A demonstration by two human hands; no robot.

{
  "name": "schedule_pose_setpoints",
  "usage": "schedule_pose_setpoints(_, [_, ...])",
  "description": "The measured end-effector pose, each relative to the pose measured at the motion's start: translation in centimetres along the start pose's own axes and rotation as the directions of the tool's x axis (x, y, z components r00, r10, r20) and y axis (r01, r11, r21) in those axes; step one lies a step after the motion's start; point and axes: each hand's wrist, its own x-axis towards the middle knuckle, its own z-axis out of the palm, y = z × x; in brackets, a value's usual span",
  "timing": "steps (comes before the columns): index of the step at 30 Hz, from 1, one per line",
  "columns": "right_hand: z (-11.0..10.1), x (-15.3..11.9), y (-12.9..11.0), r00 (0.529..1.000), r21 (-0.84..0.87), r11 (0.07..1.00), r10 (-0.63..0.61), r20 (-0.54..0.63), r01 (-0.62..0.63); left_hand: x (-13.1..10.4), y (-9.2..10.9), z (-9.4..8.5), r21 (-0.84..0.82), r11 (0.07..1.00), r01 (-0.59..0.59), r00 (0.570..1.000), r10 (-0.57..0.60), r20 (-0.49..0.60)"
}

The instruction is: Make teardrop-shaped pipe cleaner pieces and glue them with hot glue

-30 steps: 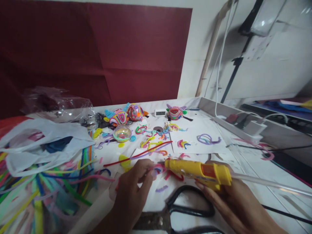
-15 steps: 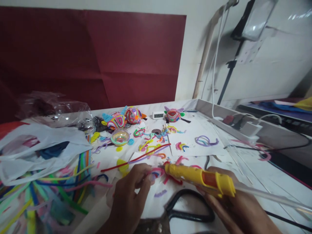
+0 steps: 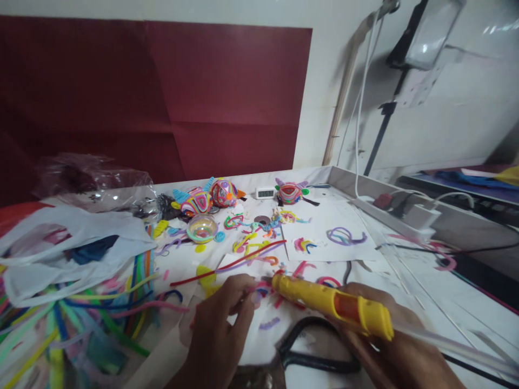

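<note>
My left hand [image 3: 221,329] pinches a small curved pipe-cleaner piece [image 3: 264,290], pink and blue, between thumb and forefinger. My right hand [image 3: 399,346] is wrapped round a yellow hot glue gun [image 3: 310,295]; a clear glue stick [image 3: 441,337] juts from its back. The gun's nozzle is at the upper edge of the pink piece; whether it touches is hard to tell. Below the gun lie black-handled scissors [image 3: 320,363], partly under my right hand. A short purple pipe-cleaner bit [image 3: 269,323] rests on the paper between the hands.
Colourful pipe cleaners [image 3: 57,319] pile at the left beside a white plastic bag [image 3: 81,237]. Decorated balls [image 3: 224,193] stand at the back near a small digital timer [image 3: 265,193]. A clear bowl [image 3: 201,229] sits mid-table. A power strip [image 3: 405,224] with cables runs along the right.
The view has shifted slightly. The glue gun's nozzle has moved a little left over the pink piece. Both hands keep their grips.
</note>
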Motion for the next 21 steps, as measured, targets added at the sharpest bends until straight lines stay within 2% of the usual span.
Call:
schedule_pose_setpoints(3, [-0.6, 0.6, -0.6, 0.997, -0.043, 0.998, -0.034, 0.065, 0.036, 0.0, -0.1, 0.0, 0.006, 0.999, -0.042, 0.999, 0.042, -0.025])
schedule_pose_setpoints(10, [-1.2, 2.0, -2.1, 0.999, -0.068, 0.997, -0.046, 0.003, 0.046, 0.1, -0.6, -0.1, 0.029, 0.991, -0.132, 0.991, 0.132, 0.012])
schedule_pose_setpoints(15, [-0.9, 2.1, -1.6, 0.997, -0.093, 0.996, -0.012, 0.071, 0.018, 0.1, -0.6, 0.0, 0.047, 0.992, -0.121, 0.992, 0.122, -0.013])
schedule_pose_setpoints(21, [-1.4, 2.1, -1.4, 0.997, -0.106, 0.993, -0.048, 0.060, 0.054, -0.1, -0.2, 0.0, 0.000, 0.998, -0.064, 0.998, 0.064, -0.014])
